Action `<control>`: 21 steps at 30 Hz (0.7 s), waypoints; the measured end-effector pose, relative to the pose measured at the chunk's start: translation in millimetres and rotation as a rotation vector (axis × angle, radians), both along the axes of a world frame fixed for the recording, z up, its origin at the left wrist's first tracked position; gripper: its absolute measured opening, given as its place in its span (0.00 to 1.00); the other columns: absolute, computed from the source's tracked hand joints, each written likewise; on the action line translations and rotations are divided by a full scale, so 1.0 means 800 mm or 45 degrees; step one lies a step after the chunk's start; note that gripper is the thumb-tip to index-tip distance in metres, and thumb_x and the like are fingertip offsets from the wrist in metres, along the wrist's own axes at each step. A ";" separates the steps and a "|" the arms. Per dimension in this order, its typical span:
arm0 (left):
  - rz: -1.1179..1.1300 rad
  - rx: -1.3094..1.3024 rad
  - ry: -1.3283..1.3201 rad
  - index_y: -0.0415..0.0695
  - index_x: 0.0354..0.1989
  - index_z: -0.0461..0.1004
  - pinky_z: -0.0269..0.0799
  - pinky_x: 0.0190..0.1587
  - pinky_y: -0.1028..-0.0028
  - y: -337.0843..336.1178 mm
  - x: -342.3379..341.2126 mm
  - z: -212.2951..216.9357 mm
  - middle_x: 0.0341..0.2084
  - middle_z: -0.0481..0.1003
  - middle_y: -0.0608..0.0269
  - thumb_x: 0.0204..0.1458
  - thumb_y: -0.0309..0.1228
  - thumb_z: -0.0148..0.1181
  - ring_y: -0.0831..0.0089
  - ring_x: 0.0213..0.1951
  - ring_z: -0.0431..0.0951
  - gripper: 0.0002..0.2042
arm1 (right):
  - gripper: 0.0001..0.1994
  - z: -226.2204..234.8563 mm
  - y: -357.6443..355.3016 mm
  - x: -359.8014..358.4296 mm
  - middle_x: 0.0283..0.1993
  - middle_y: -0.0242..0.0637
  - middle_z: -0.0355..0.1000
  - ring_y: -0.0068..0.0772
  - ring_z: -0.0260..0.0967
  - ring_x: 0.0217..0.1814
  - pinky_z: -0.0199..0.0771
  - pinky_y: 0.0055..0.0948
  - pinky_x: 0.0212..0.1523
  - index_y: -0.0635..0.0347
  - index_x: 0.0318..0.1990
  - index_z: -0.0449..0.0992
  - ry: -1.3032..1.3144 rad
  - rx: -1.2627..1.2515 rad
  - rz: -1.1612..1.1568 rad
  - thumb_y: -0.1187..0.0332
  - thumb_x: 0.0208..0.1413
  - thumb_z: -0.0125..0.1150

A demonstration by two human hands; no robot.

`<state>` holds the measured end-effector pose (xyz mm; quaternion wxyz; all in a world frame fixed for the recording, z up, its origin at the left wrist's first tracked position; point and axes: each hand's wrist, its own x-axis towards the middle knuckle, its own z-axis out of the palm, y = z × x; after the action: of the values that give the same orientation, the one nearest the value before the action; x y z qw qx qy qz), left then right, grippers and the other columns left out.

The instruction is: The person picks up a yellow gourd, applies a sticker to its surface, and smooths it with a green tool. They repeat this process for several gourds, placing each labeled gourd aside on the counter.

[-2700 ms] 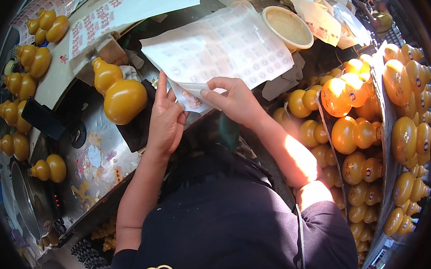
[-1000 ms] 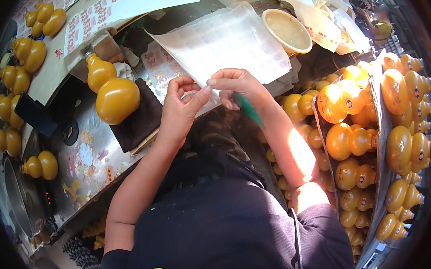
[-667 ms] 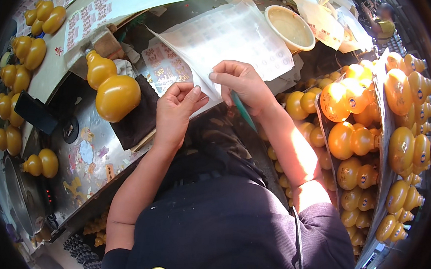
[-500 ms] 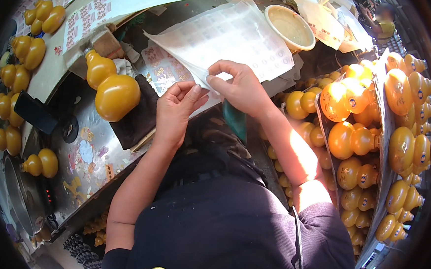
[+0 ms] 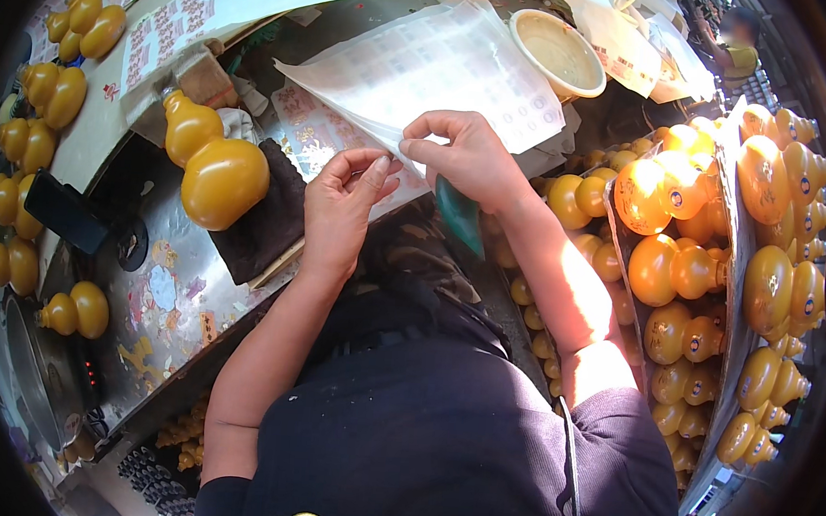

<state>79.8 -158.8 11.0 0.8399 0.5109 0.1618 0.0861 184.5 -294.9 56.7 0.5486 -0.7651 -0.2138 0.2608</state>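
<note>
Both hands meet at the near edge of a stack of translucent printed sheets [image 5: 434,61]. My left hand [image 5: 340,206] is closed in a pinch, thumb against fingertips, just off the sheets; what it holds, if anything, is too small to make out. My right hand [image 5: 471,162] pinches thumb and index finger over the sheet edge; whatever lies between them is hidden. A green piece of cloth or film [image 5: 458,221] hangs below the right hand. Left of my hands, a large yellow gourd-shaped bottle [image 5: 224,185] lies tilted on a dark cloth [image 5: 268,230].
A pale round bowl [image 5: 558,54] stands beyond the sheets. Boxes of yellow gourd bottles [image 5: 654,268] fill the right side. More gourd bottles [image 5: 54,94] line the left edge, near a black phone-like device on a stand [image 5: 66,213]. A person [image 5: 737,56] is at the far right.
My right hand has shifted slightly right, and my left hand a little right and up. The green piece has swung right. The large gourd bottle stays in place.
</note>
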 end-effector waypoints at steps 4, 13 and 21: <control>0.014 -0.004 -0.001 0.35 0.43 0.72 0.76 0.51 0.71 0.000 0.000 0.000 0.40 0.75 0.58 0.58 0.29 0.58 0.70 0.45 0.77 0.11 | 0.06 -0.001 0.000 0.001 0.24 0.26 0.71 0.13 0.64 0.20 0.64 0.16 0.22 0.63 0.33 0.78 0.067 -0.010 -0.028 0.69 0.51 0.63; 0.036 0.036 -0.016 0.36 0.40 0.70 0.77 0.48 0.71 0.001 0.003 0.000 0.37 0.73 0.61 0.57 0.28 0.59 0.73 0.42 0.77 0.08 | 0.09 0.001 0.005 -0.001 0.31 0.33 0.76 0.18 0.67 0.32 0.70 0.22 0.36 0.65 0.31 0.79 0.014 -0.018 0.040 0.67 0.48 0.62; 0.027 0.044 -0.015 0.36 0.40 0.70 0.77 0.47 0.72 0.000 0.001 0.000 0.37 0.73 0.61 0.57 0.28 0.59 0.74 0.42 0.76 0.09 | 0.08 -0.003 0.005 0.002 0.30 0.32 0.76 0.17 0.67 0.31 0.69 0.21 0.35 0.65 0.31 0.79 -0.022 -0.030 0.051 0.67 0.47 0.63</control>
<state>80.8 -158.6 11.3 0.8308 0.5232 0.1609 0.1007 186.0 -291.1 54.4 0.5322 -0.7694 -0.2307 0.2675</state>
